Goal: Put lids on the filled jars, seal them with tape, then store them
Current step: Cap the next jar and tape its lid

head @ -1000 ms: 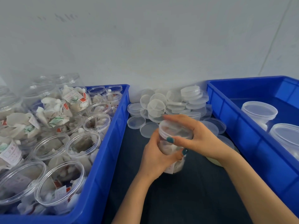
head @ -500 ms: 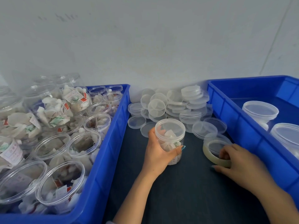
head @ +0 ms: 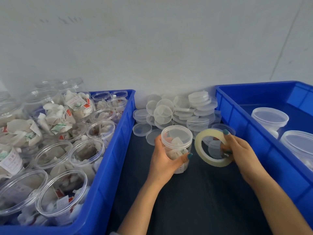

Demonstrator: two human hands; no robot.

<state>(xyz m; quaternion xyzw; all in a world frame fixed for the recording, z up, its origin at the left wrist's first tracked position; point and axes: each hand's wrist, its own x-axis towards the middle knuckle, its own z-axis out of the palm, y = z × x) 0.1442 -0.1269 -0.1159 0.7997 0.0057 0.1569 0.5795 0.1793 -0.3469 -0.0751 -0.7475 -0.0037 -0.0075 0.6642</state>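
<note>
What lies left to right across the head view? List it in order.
In order: left blue bin → left hand → lidded jar → tape roll → right hand → right blue bin.

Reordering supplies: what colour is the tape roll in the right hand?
The tape is translucent pale yellow, clearest in the head view.

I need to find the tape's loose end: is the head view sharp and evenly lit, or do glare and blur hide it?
Head view: light soft, even, no hard shadows; tape roll in the right hand fairly sharp but translucent, loose end not discernible; wide angle splays the blue bins; open jars at far left look soft.
</note>
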